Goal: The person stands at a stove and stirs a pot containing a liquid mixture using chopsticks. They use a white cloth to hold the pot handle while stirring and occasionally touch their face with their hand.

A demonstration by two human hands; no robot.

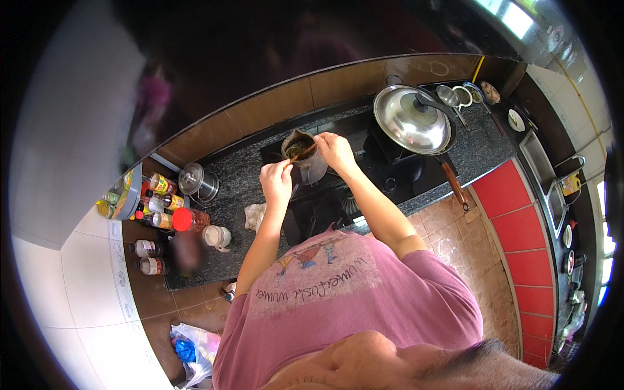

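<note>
A dark spouted pot point(312, 171) stands on the black glass cooktop point(312, 209), with dark green contents point(298, 147) inside it. Over its mouth lies a thin brown stick point(303, 153), perhaps a chopstick; whether it is one piece or two is unclear. My left hand point(277, 181) pinches its near-left end. The fingers of my right hand point(333, 149) close on its other end at the pot's right rim. To the right, a wok point(452, 134) with a wooden handle sits on the cooktop under a domed steel lid point(412, 119).
Left on the granite counter point(234, 195) are a lidded steel pot point(199, 183), a red-lidded jar point(187, 219), a white-lidded jar point(217, 237), several bottles point(163, 184) and a crumpled cloth point(255, 216). Bowls point(462, 96) stand beyond the wok; a sink point(538, 153) lies at right.
</note>
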